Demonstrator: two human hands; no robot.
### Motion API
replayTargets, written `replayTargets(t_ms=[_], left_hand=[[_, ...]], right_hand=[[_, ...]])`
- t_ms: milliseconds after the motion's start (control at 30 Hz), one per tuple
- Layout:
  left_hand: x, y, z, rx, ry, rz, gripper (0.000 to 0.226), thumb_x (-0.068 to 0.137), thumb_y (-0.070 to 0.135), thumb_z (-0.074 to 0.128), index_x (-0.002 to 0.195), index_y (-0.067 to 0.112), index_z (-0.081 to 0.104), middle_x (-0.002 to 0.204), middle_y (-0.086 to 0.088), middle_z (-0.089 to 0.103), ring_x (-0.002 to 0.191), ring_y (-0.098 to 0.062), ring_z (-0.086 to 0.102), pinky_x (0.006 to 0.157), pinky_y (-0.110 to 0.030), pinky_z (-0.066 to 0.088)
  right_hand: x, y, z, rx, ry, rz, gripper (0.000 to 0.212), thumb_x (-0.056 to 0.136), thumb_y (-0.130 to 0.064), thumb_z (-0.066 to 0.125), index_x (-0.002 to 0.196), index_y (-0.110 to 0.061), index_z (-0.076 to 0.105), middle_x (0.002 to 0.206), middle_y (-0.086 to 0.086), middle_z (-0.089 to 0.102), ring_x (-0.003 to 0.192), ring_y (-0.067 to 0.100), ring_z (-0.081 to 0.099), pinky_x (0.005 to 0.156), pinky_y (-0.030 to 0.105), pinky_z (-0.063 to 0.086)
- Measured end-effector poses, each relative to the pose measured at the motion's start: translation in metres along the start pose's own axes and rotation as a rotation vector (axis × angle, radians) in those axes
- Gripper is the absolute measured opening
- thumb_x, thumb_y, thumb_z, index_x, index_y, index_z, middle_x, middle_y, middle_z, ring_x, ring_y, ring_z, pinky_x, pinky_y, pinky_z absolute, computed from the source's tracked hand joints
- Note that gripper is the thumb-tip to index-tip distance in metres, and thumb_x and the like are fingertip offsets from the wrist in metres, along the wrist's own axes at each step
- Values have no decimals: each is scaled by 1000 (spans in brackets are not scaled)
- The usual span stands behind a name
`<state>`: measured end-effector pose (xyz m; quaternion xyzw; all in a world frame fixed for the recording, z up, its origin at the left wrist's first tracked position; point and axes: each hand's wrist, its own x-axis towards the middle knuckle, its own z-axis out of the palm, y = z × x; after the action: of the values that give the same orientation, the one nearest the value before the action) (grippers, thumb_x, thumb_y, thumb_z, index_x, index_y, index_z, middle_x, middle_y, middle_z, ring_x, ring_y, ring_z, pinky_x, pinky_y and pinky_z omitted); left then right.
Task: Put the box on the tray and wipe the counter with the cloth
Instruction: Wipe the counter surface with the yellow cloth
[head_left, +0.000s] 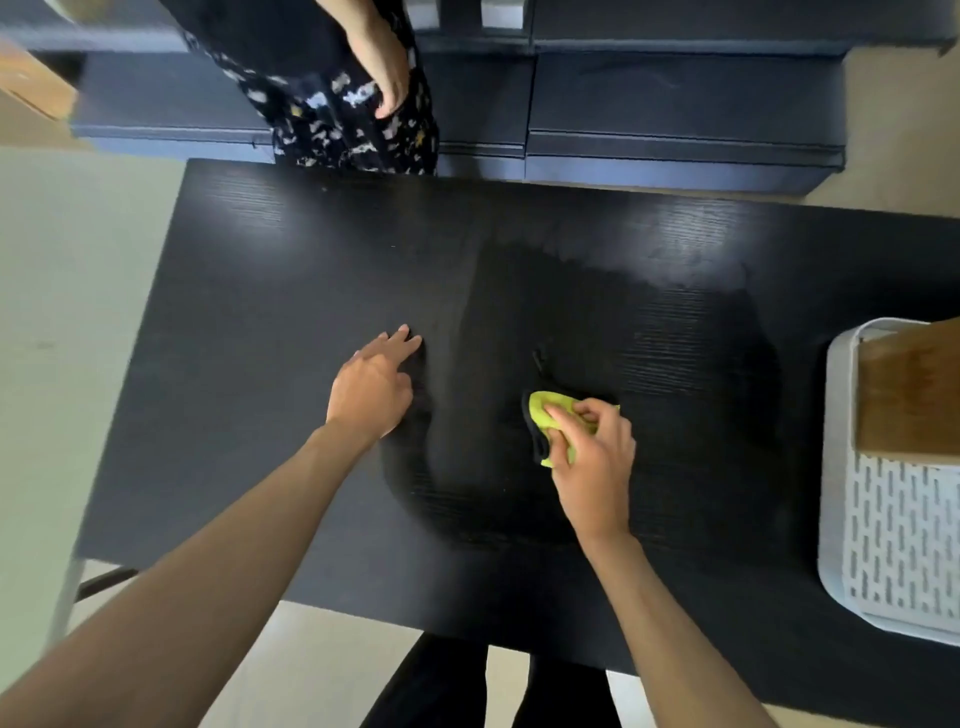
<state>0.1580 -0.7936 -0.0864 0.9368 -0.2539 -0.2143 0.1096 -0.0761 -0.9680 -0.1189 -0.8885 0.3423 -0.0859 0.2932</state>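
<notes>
Box (909, 387) and tray (883, 519) cut off rightward; cloth (550, 415) half under the right hand (592, 457).

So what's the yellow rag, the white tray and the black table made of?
The cloth looks like soft microfibre: it bunches under the right hand. The tray looks like moulded matte plastic, with rows of slots. The counter looks like black-stained wood or veneer; fine grain lines show in the glare.
</notes>
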Motion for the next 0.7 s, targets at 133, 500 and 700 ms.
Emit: replayTargets(t_ms=[133,500,700], left_hand=[[-9,-33,-12,-18,41,-34,62,90,2,45,146,28,52,161,9,39,150,-14,33,115,-41,42],[-26,-85,-37,-47,33,-140,62,90,5,47,145,33,52,161,15,37,140,-14,48,101,-39,52],[-23,-76,-33,-17,20,-94,62,91,3,47,147,30,51,163,14,35,143,-14,45,106,-39,50]], right_hand=[[-10,-59,43,38,-84,-64,40,84,-15,78,120,-33,73,119,0,54,104,24,51,84,45,47],[10,-167,109,14,-209,-160,45,74,-12,83,112,-33,71,114,-1,55,103,25,53,79,42,46],[34,-156,95,-51,-203,-142,56,70,-12,87,119,-32,68,120,0,55,107,25,52,81,38,45]])
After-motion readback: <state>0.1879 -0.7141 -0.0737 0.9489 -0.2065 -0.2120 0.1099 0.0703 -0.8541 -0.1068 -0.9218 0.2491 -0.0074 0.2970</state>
